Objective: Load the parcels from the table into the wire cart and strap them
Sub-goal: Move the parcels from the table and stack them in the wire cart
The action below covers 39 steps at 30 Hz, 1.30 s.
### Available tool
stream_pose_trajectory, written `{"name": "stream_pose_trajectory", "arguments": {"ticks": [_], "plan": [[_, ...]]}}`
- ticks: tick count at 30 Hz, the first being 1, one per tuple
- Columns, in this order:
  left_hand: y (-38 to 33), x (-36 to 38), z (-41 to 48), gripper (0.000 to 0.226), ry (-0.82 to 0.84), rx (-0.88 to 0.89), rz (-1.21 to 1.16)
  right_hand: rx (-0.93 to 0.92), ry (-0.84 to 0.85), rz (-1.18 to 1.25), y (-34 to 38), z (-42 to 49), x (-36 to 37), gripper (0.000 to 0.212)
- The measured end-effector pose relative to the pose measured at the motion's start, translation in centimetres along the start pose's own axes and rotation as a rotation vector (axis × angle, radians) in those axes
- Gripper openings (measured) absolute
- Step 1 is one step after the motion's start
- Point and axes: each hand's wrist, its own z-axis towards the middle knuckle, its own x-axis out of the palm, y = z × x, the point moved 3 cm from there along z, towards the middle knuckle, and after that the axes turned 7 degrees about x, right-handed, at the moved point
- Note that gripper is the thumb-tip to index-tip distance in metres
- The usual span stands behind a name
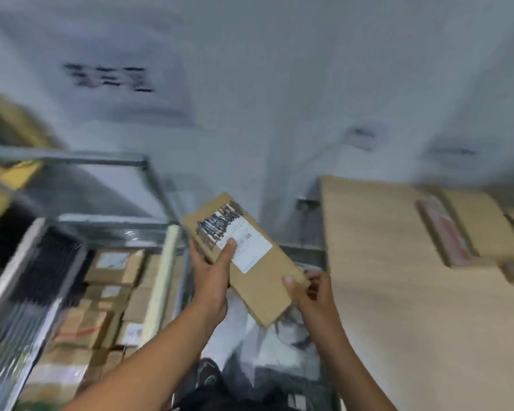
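Observation:
A flat brown cardboard parcel [258, 280] with a white label scribbled over in black is held in the air between the cart and the table. My left hand [212, 274] grips its left edge, thumb on the label. My right hand [312, 295] grips its lower right corner. The wire cart [107, 221] stands at the left, holding several brown boxes [113, 265] stacked inside. On the wooden table [398, 292] at the right lie more parcels [469, 229] near its far edge. The whole view is motion-blurred.
A pale rolled tube [161, 286] stands upright along the cart's right side. A metal frame [72, 157] rises behind the cart. Yellow objects [3, 185] sit at the far left. Black and white bags [267, 360] lie on the floor between cart and table. A grey wall lies behind.

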Motion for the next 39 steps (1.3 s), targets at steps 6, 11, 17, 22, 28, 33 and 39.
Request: {"name": "stream_pose_trajectory", "arguments": {"ticks": [6, 11, 17, 22, 28, 33, 39], "plan": [[-7.1, -14.4, 4.3, 0.106, -0.316, 0.112, -0.160, -0.132, 0.483, -0.463, 8.6, 3.5, 18.2, 0.066], [-9.6, -24.0, 5.7, 0.084, -0.507, 0.196, -0.182, -0.108, 0.832, -0.769, 9.9, 5.5, 33.4, 0.047], [-7.9, -34.4, 10.3, 0.060, -0.822, 0.005, -0.081, -0.075, 1.015, -0.929, 4.7, 11.8, 47.8, 0.050], [-1.9, -42.2, 11.8, 0.062, -0.999, -0.248, 0.310, -0.115, 1.055, -1.119, -2.2, 20.6, 57.3, 0.052], [8.7, -50.8, 18.0, 0.061, -0.943, -0.384, 0.685, -0.118, 1.047, -1.348, -15.3, 30.5, 67.2, 0.099], [17.0, -57.2, 25.5, 0.071, -0.839, -0.356, 0.926, -0.199, 0.985, -1.411, -25.6, 35.3, 72.8, 0.092], [23.7, -61.2, 30.6, 0.081, -0.757, -0.449, 1.075, -0.585, 0.913, -1.490, -32.1, 36.5, 75.4, 0.089]]}}
